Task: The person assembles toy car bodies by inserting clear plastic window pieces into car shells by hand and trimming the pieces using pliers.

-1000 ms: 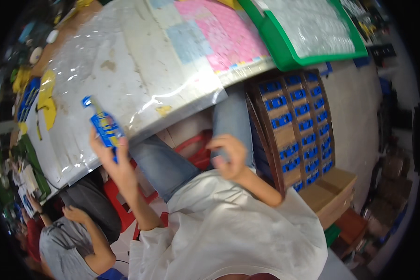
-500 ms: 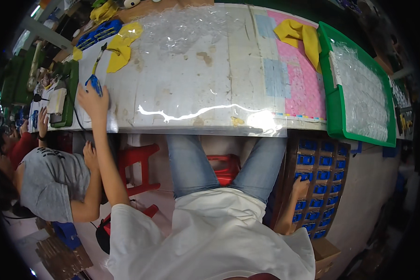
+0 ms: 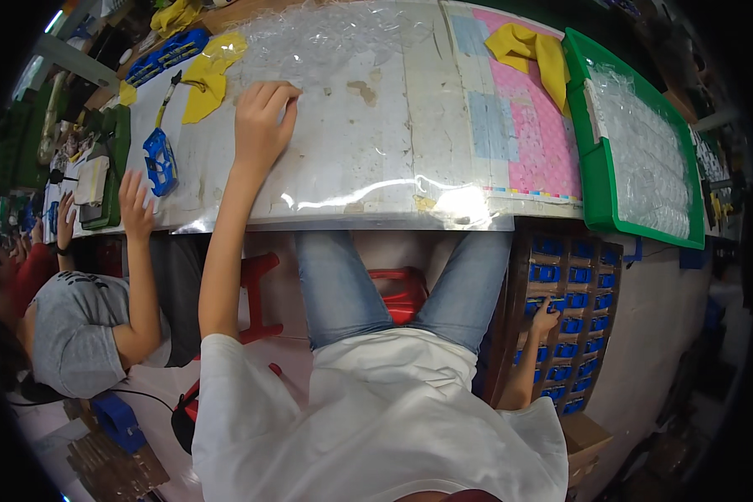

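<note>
My left hand is over the white table, its fingers loosely bent and the thumb apart, with nothing seen in it. Left of it lies a blue plastic part with a thin yellow-and-black strip running from its far end. A yellow cloth is spread just beyond my left hand. Low on my right, my right hand is at a brown divided box holding rows of blue parts. Its index finger is stretched out and touches or nearly touches one of them; no part is seen lifted.
Clear plastic pieces are heaped at the table's back. A green tray of clear packaging stands at right, beside another yellow cloth. A co-worker's raised hand is near the blue part. Red stools stand below the table.
My left hand has let go of the blue part and moved right, away from it. The co-worker's hand has risen toward that part. My right hand's index finger has stretched out.
</note>
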A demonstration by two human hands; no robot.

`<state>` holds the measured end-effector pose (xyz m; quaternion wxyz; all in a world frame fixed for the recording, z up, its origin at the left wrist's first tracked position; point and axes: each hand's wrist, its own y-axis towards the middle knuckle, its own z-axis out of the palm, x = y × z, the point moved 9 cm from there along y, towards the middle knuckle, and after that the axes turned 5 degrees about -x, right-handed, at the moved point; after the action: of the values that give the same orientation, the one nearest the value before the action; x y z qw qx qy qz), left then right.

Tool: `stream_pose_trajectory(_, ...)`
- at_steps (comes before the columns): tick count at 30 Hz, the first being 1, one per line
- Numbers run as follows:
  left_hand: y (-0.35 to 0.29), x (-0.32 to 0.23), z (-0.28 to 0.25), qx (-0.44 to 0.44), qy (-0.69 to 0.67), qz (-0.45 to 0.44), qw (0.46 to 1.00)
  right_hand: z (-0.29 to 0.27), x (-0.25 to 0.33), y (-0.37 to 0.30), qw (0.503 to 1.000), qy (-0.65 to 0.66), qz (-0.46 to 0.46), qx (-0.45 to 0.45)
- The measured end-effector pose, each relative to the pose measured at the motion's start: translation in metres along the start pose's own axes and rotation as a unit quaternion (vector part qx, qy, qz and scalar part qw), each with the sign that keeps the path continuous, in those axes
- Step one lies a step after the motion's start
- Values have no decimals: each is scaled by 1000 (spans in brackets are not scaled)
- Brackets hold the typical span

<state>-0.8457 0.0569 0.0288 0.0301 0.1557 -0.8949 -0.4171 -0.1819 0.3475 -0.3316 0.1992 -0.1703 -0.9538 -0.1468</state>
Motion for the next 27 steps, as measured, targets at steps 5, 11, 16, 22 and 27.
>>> stream_pose_trajectory(5, -19, -19, -5, 91, -89, 7, 992, -49, 28, -2, 988, 105, -91, -67)
stream_pose_trajectory(11, -17, -45, -4, 79, -179, -121, 973, -98, 119, -41, 918, 382, -97, 47)
stream_pose_trajectory(16, -21, -73, 13, 154, -84, -81, 981, -111, 237, -138, 738, 586, -49, 332)
stream_pose_trajectory(22, -32, -89, 2, 76, -79, -42, 993, -140, 326, -237, 554, 611, 58, 562)
stream_pose_trajectory(27, -49, -101, -30, -55, -274, -216, 935, -150, 374, -270, 405, 626, 139, 652)
